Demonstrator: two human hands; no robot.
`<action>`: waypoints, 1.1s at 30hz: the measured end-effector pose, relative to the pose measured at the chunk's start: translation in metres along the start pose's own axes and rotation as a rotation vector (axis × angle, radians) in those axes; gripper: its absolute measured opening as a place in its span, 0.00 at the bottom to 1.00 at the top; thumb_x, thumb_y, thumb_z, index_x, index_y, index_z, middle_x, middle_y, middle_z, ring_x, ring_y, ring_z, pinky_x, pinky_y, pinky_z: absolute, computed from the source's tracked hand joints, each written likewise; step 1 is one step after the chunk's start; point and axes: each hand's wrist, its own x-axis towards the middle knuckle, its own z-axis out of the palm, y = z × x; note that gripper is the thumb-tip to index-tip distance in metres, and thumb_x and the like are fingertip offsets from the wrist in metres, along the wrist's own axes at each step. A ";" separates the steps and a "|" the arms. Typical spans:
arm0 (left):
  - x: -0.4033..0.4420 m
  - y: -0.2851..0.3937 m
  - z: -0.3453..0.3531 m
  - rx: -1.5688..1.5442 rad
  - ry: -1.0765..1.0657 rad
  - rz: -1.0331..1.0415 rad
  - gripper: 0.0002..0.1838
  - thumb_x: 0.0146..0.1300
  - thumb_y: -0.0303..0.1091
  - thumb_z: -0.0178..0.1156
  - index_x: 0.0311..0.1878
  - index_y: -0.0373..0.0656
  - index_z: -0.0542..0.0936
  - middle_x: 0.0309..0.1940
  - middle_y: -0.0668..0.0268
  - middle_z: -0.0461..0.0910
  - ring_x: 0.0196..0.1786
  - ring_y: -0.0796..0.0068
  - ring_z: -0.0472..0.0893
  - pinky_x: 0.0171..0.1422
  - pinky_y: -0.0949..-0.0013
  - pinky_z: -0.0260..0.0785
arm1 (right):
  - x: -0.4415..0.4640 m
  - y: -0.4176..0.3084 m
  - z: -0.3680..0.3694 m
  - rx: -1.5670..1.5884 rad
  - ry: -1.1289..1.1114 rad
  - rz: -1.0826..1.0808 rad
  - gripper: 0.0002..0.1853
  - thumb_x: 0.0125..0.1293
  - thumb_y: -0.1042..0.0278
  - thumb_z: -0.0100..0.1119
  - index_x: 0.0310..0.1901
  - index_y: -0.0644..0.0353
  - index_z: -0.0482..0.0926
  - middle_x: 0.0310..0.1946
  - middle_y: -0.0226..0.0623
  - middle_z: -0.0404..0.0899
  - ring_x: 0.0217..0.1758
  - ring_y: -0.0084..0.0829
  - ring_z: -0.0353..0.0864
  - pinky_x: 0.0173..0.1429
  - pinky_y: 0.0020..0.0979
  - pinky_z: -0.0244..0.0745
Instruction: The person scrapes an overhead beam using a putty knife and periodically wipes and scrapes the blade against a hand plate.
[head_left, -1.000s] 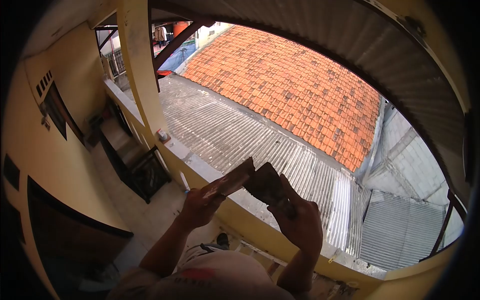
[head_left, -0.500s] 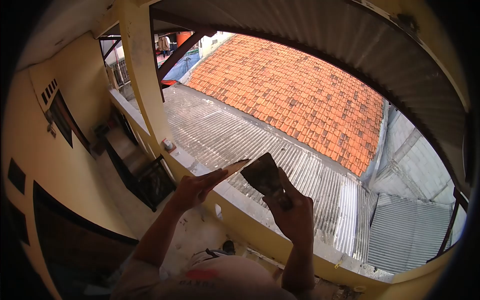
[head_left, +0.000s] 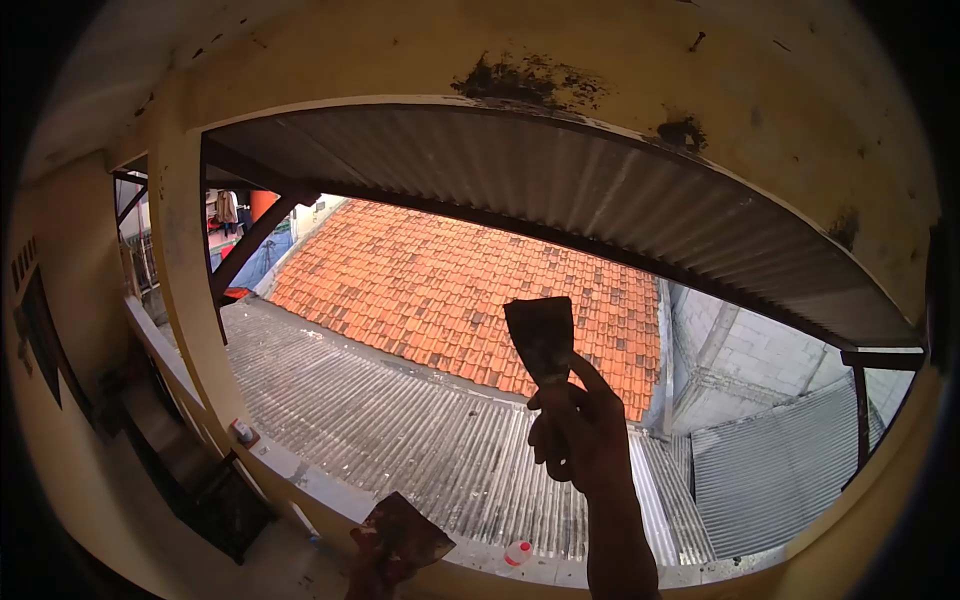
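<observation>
My right hand (head_left: 580,425) is raised in front of the opening, its fingers wrapped round the handle of a putty knife (head_left: 540,335). The knife's wide dark blade points upward. Lower down, at the bottom edge, my left hand (head_left: 372,570) grips a flat, roughly square dark plate (head_left: 408,530) with a smeared surface. Shadow hides much of the left fingers and the plate's grip. Above both hands runs a yellow beam (head_left: 380,70), with a dark rough patch (head_left: 525,82) and a smaller dark patch (head_left: 682,133) along its lower edge.
A clear bottle with a red label (head_left: 518,553) is on the parapet ledge (head_left: 340,500); a small container (head_left: 243,432) stands farther left by the yellow pillar (head_left: 185,250). Beyond lie a corrugated roof (head_left: 400,430) and an orange tiled roof (head_left: 430,290).
My view has tilted up towards the beam. My right hand has lifted the putty knife away from the plate; my left hand has dropped lower, its plate now showing its flat face.
</observation>
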 end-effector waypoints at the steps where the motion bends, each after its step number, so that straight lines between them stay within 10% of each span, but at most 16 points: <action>1: 0.008 -0.003 0.000 0.017 0.025 -0.001 0.15 0.78 0.35 0.52 0.64 0.55 0.71 0.25 0.78 0.71 0.18 0.84 0.65 0.26 0.71 0.72 | 0.015 -0.019 0.002 -0.134 0.038 -0.119 0.27 0.77 0.67 0.56 0.73 0.65 0.64 0.31 0.37 0.82 0.23 0.20 0.80 0.22 0.24 0.72; 7: 0.027 0.002 0.033 0.043 0.054 0.017 0.12 0.76 0.31 0.53 0.60 0.51 0.73 0.29 0.74 0.75 0.22 0.79 0.75 0.30 0.63 0.82 | 0.147 -0.082 0.007 -1.115 0.151 -1.106 0.24 0.71 0.72 0.59 0.68 0.49 0.75 0.36 0.39 0.78 0.33 0.34 0.81 0.36 0.34 0.80; 19: 0.052 -0.018 -0.005 0.039 -0.032 -0.024 0.13 0.75 0.30 0.55 0.60 0.48 0.73 0.38 0.68 0.80 0.32 0.68 0.85 0.38 0.56 0.88 | 0.240 -0.119 0.015 -1.941 0.190 -1.296 0.29 0.64 0.75 0.58 0.66 0.38 0.76 0.49 0.37 0.77 0.52 0.32 0.82 0.45 0.35 0.85; 33: 0.051 -0.017 -0.033 0.047 -0.012 -0.078 0.15 0.76 0.31 0.52 0.63 0.48 0.70 0.45 0.68 0.76 0.47 0.62 0.85 0.46 0.52 0.87 | 0.286 -0.092 0.048 -2.075 0.449 -1.542 0.24 0.63 0.69 0.60 0.63 0.49 0.77 0.44 0.35 0.76 0.47 0.30 0.80 0.35 0.28 0.82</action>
